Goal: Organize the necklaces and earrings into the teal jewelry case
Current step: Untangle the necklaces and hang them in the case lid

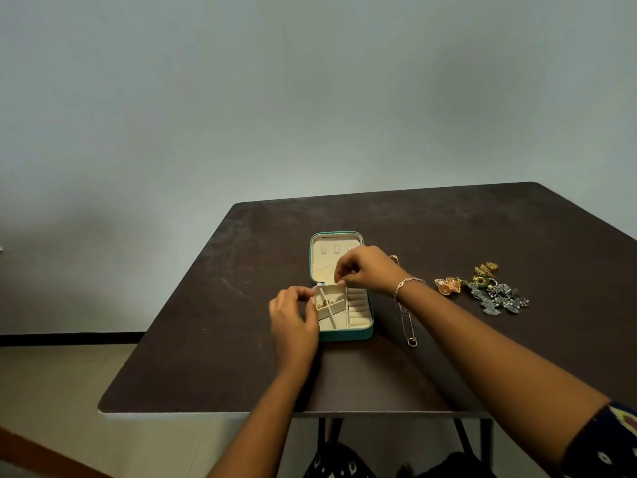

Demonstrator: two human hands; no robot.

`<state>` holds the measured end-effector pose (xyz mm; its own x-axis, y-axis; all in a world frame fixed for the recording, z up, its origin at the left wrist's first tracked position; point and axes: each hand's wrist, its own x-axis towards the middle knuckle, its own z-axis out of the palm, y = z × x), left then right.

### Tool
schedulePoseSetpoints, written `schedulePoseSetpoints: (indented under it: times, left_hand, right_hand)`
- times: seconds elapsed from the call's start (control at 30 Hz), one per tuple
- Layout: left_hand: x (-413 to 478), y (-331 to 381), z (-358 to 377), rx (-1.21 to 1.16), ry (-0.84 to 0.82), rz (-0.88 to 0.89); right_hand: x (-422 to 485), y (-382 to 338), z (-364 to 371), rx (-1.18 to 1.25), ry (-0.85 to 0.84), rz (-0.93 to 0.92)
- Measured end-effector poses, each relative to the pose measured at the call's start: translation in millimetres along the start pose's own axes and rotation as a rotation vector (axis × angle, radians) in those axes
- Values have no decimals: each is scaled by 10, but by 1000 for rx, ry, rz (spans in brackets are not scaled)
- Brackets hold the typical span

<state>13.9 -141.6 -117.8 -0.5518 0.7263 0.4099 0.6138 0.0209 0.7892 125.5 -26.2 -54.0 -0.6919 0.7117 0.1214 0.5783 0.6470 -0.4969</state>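
Note:
The teal jewelry case [358, 334] lies open on the dark table, its cream lid [324, 262] standing up behind. A gold piece [324, 304] rests in a left compartment of the tray. My left hand [293, 319] curls at the case's left edge, fingertips pinched by the gold piece. My right hand [365, 269] hovers over the tray's back edge with fingers pinched together; whether they hold something small I cannot tell. A thin silver chain necklace [408, 326] lies right of the case. A pile of gold and dark silver earrings [489, 288] sits further right.
The brown table [206, 322] has its near edge just below my forearms and its left edge slanting away. A pale wall stands behind. A bracelet is on my right wrist [406, 284]. Table legs and patterned fabric show beneath.

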Motion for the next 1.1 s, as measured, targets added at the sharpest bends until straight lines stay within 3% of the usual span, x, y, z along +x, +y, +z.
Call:
schedulePoseSetpoints:
  times: [0.3,0.63,1.1]
  left_hand:
    - [-15,-85,52,-60,-40,-115]
    - [-5,-139,80,-81,-37,-93]
    - [183,-51,41,-98,0,-69]
  right_hand:
    - [79,-109,223,-127,-129,44]
    - [112,-117,330,-176,-95,39]
    - [89,-192,-81,30,-38,-16]
